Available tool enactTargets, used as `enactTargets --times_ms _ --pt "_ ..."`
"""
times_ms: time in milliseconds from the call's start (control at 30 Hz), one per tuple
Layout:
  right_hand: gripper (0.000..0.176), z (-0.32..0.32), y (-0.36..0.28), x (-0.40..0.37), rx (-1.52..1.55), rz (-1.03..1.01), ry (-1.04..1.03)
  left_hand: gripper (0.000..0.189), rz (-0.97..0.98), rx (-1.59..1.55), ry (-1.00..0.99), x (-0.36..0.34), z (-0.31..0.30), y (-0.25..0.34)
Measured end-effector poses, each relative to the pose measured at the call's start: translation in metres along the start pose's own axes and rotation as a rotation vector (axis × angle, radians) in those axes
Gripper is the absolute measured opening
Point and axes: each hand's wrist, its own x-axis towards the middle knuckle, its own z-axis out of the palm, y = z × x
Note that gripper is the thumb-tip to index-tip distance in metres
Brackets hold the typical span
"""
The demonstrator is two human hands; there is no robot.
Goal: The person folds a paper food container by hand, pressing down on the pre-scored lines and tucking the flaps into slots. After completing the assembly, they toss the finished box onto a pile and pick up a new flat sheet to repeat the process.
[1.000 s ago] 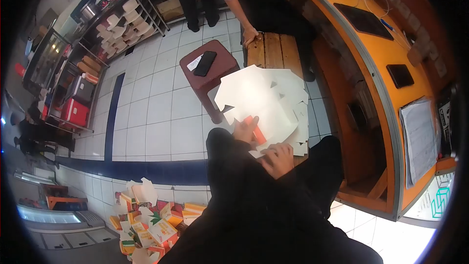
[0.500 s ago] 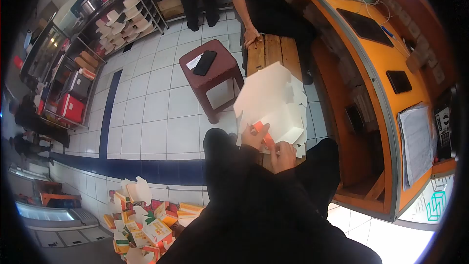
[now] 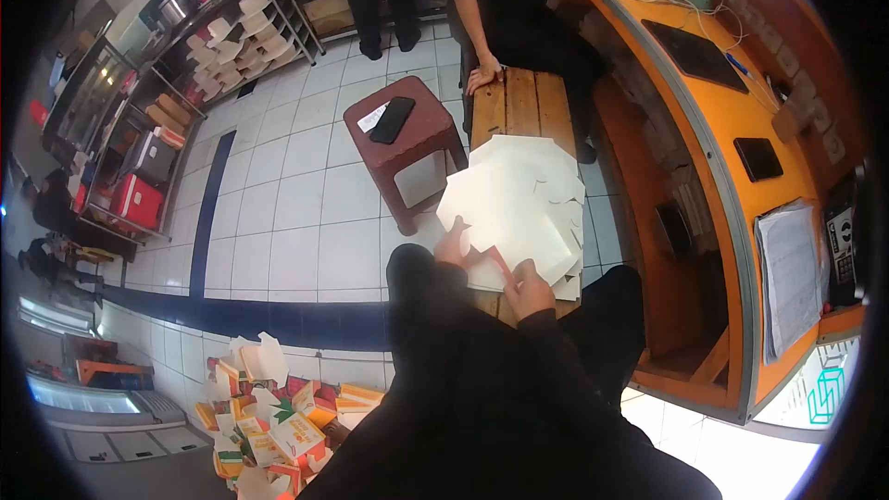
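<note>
A partly folded cardboard food box [image 3: 505,187], white inside, lies spread over a stack of similar white sheets [image 3: 567,222] on the wooden bench. My left hand [image 3: 451,244] grips its near left edge, the thumb on the white face and the other fingers mostly hidden. With closed fingers, my right hand [image 3: 530,293] pinches a narrow red-orange flap [image 3: 501,264] at the box's near edge. Both hands are close together, just above my lap.
A maroon stool [image 3: 370,116] holds a black phone [image 3: 394,120]. Another person's hand [image 3: 483,72] rests on the far end of the bench [image 3: 520,106]. To the right runs an orange counter [image 3: 699,120]. Several printed boxes [image 3: 296,435] are piled at lower left.
The box has gone from raised and bent to nearly flat. My left hand has moved left and slightly down, while my right hand has shifted slightly. Less of the orange flap shows.
</note>
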Motion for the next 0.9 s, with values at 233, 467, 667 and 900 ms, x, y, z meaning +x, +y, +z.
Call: enactTargets --times_ms 233,467,667,900 --pt "0.019 0.031 0.008 0.019 -0.159 0.037 -0.079 0.033 -0.15 0.652 0.214 -0.028 0.015 0.047" --pt "0.02 0.035 0.006 0.026 -0.188 0.107 -0.19 0.03 0.067 0.787 0.242 -0.04 0.015 0.04" --pt "0.026 0.045 0.014 0.031 -0.136 0.095 -0.212 0.022 -0.147 0.2 0.129 -0.041 0.014 0.025" --pt "0.026 0.047 0.009 0.032 -0.09 0.019 -0.104 0.018 0.022 0.367 0.181 -0.07 0.037 0.028"
